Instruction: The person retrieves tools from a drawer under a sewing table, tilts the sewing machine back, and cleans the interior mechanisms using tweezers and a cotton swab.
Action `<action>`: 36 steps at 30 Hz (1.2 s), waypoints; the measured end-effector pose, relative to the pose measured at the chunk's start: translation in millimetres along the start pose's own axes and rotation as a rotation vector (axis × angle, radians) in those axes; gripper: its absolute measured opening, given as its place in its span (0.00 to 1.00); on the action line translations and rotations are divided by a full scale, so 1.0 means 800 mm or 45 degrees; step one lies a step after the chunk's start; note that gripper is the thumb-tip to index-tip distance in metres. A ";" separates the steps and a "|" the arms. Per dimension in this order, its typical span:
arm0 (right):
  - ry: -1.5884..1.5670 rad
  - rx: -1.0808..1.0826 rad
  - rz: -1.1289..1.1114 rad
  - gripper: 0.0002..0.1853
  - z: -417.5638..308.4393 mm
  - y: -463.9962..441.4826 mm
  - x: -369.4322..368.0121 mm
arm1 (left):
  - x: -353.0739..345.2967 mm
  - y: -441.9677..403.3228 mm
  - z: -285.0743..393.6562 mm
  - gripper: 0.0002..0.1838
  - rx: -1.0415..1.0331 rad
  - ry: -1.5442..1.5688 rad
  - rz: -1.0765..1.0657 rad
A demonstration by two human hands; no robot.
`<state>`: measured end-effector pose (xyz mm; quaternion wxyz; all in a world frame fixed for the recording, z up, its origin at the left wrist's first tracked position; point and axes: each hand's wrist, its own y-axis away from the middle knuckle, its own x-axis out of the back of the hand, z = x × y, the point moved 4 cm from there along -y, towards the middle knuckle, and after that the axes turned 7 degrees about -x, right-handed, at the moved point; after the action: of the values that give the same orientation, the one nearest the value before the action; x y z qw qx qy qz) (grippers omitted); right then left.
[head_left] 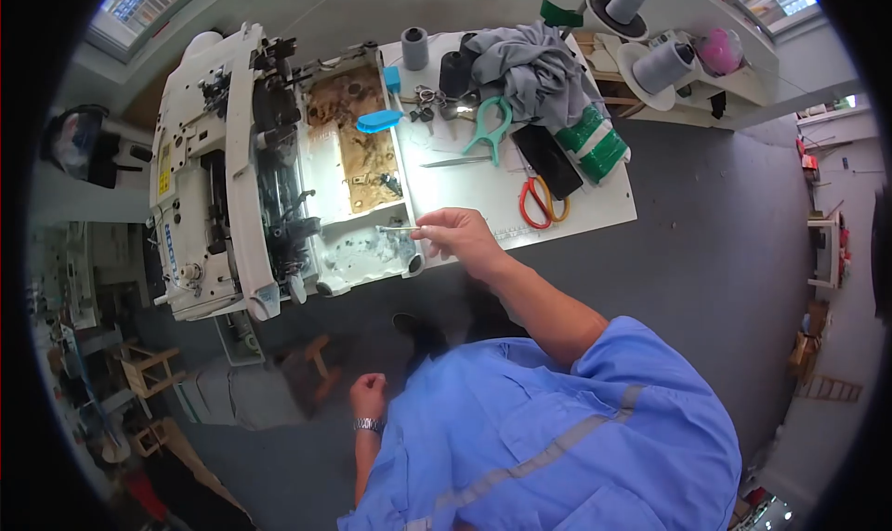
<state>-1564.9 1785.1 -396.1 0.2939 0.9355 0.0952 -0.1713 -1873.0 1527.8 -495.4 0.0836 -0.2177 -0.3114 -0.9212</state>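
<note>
My right hand (455, 238) pinches a thin stick-like tool (401, 228) between thumb and fingertips. The tool points left, its tip over the front compartment of the open machine bed (358, 262), where dark grime lies. A sewing machine head (209, 178) is tipped back on its side to the left of the bed. My left hand (369, 396), with a watch at the wrist, hangs low in front of my body, away from the table. Its fingers are curled closed, and whatever may be inside them is hidden.
On the white tabletop (446, 192) lie tweezers (455, 162), red-and-yellow-handled scissors (536, 201), a black case (547, 162), a green-handled tool (490, 127) and grey cloth (534, 66). A blue brush-like item (378, 120) rests on the bed's edge. Thread cones (414, 48) stand behind.
</note>
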 end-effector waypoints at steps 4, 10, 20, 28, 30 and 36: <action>0.101 0.175 0.128 0.10 -0.011 0.005 0.004 | -0.015 -0.016 0.011 0.08 0.015 -0.080 -0.086; 0.807 0.541 0.291 0.07 -0.033 0.000 -0.009 | -0.027 -0.019 0.033 0.08 -0.025 -0.079 -0.092; 0.794 0.621 0.217 0.07 -0.048 -0.016 0.003 | -0.027 -0.002 0.002 0.10 0.073 -0.132 0.081; 0.026 0.073 0.134 0.07 -0.024 -0.030 0.012 | -0.064 0.009 0.128 0.10 0.147 0.266 -0.075; -0.071 0.063 0.130 0.07 -0.012 -0.030 0.008 | -0.070 -0.001 0.173 0.09 -0.245 0.284 -0.248; -0.642 -0.358 0.092 0.07 0.008 0.016 -0.031 | -0.071 -0.027 0.302 0.12 -0.547 0.414 -0.491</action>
<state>-1585.5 1769.3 -385.0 0.4410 0.8163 0.0086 -0.3729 -1743.8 1693.4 -360.6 -0.0917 -0.0175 -0.1280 -0.9874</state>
